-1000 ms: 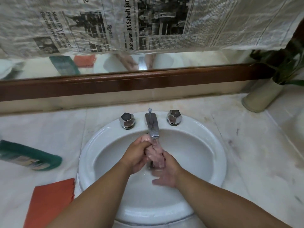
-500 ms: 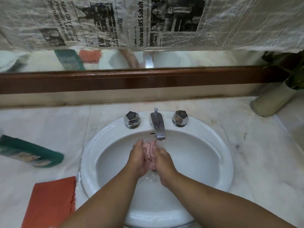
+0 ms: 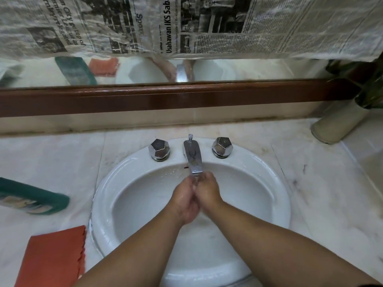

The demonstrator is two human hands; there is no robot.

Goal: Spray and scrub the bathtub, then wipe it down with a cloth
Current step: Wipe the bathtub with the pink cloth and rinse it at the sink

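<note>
At the worktop's [image 3: 51,158] left edge a green bottle [image 3: 31,200] lies on its side. The orange cloth [image 3: 53,257] lies flat at the front-left corner, long axis front to back, nearest your left hand [image 3: 184,199]. It presses your right hand [image 3: 207,189] palm to palm under the tap [image 3: 192,158], holding nothing visible. Half a second ago pink showed between them.

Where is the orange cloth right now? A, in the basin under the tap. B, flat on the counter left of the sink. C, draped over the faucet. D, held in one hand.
B: the orange cloth lies flat on the marble counter, left of the sink.
</note>
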